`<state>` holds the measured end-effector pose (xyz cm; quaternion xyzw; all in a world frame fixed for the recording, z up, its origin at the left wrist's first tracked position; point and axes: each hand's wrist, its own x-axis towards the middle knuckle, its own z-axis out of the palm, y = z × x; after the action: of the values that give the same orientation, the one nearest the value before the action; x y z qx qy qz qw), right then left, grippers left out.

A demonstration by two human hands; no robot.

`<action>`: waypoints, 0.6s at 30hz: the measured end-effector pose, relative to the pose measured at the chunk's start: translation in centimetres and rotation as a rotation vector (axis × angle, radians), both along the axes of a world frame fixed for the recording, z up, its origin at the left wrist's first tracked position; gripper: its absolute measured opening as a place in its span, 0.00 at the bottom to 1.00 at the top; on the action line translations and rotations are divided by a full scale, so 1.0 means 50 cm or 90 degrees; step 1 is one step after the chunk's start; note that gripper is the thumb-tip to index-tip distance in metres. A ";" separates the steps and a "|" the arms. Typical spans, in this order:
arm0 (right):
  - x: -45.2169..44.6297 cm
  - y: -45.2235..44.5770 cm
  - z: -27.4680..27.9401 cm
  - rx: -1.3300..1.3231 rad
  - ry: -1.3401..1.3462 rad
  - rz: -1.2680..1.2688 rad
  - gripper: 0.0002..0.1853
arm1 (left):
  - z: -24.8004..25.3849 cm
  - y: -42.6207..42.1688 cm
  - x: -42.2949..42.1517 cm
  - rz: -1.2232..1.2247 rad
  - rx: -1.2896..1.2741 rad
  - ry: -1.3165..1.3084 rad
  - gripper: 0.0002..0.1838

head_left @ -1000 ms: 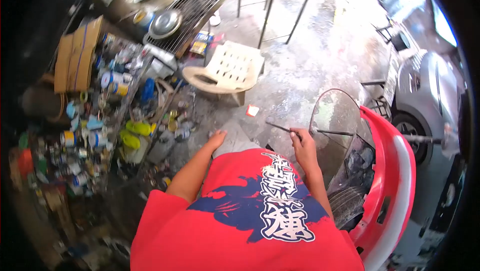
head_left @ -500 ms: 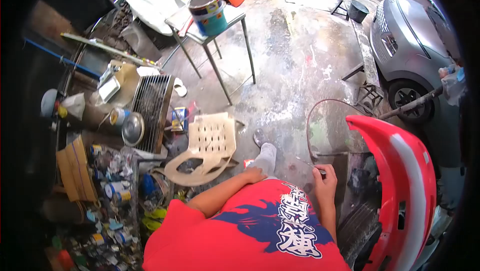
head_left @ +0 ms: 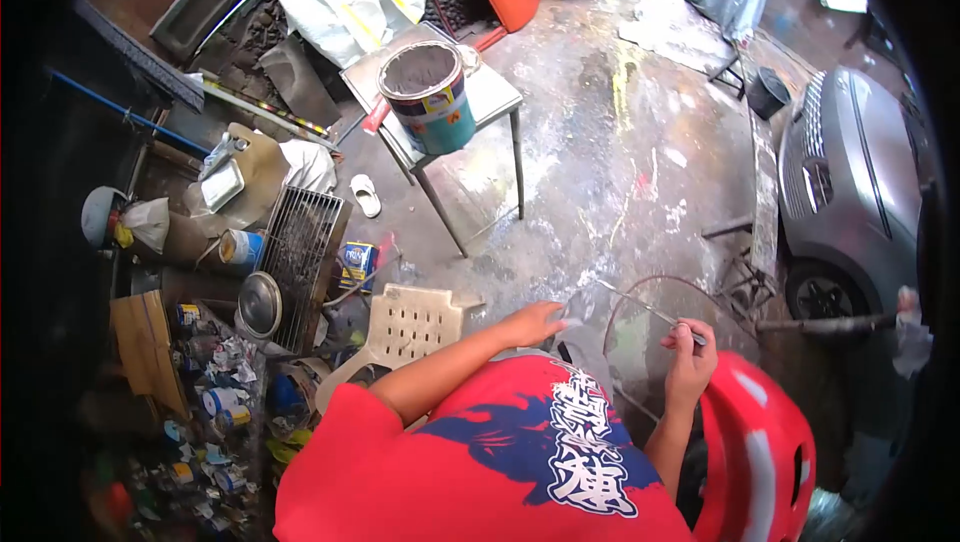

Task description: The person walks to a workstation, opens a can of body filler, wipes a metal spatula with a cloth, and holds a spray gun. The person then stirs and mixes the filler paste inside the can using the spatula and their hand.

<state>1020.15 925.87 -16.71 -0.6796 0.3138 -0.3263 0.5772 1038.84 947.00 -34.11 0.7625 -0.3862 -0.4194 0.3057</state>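
My right hand [head_left: 692, 352] is closed around one end of a thin metal rod-like tool [head_left: 640, 303], which points forward and left over the floor. Its far tip is too small to make out. In front of my body is my left hand [head_left: 535, 324], its fingers stretched out and holding nothing. A large paint can [head_left: 428, 102], open at the top with a smeared rim, stands on a small metal-legged table [head_left: 495, 97] ahead. To my right is a red car bumper [head_left: 722, 422] with a grey strip along it.
A beige plastic chair [head_left: 420, 327] is close on my left, beside a metal grill rack [head_left: 305, 232] and a heap of cans and rubbish [head_left: 215, 422]. A silver car [head_left: 850, 172] stands at right, near a black bucket [head_left: 768, 92]. A thin hose [head_left: 625, 307] curves over the floor.
My left hand has lifted off my leg and reached forward. My right hand has moved right and forward with the tool. The view has shifted, bringing the table and paint can nearer.
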 end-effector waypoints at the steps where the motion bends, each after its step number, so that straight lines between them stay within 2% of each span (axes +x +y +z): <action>1: 0.032 -0.027 0.002 0.020 -0.006 0.014 0.07 | 0.015 -0.008 0.016 0.020 -0.016 0.013 0.36; 4: 0.140 -0.112 0.017 0.042 -0.014 0.072 0.07 | 0.030 -0.022 0.078 0.115 -0.039 0.006 0.36; 7: 0.263 -0.206 0.035 0.044 -0.057 0.117 0.08 | 0.032 -0.037 0.165 0.310 -0.052 0.015 0.37; 10: 0.397 -0.296 0.071 0.013 -0.155 0.168 0.08 | 0.050 -0.060 0.251 0.501 -0.149 -0.095 0.39; 13: 0.542 -0.338 0.130 0.054 -0.295 0.259 0.10 | 0.135 -0.100 0.309 0.715 -0.258 -0.101 0.44; 18: 0.763 -0.295 0.242 -0.036 -0.401 0.511 0.09 | 0.195 -0.087 0.407 0.870 -0.336 -0.353 0.50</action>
<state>1058.31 911.11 -4.59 -0.6302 -0.1701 -0.2765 0.7053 1059.19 942.64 -24.34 0.8103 0.0197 0.1731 0.5595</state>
